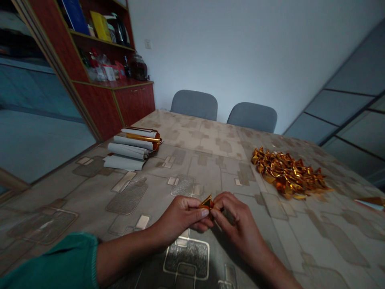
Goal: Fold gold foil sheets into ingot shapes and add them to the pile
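A small folded piece of gold foil paper (207, 202) is pinched between both hands above the near middle of the table. My left hand (189, 212) grips its left side, thumb in front and fingers curled behind. On the other side, my right hand (230, 212) closes thumb and forefinger on the paper's right edge. Part of the piece is hidden by the fingertips. Off to the right lies a pile of folded gold foil pieces (288, 172). Gold and white foil paper sheets (132, 146), curled and stacked, rest at the left.
A patterned cloth covers the table (204, 160). Another gold and white paper (371, 202) lies at the right edge. Two grey chairs (194, 104) stand at the far side. Behind on the left is a red wooden cabinet (135, 102) holding jars and boxes.
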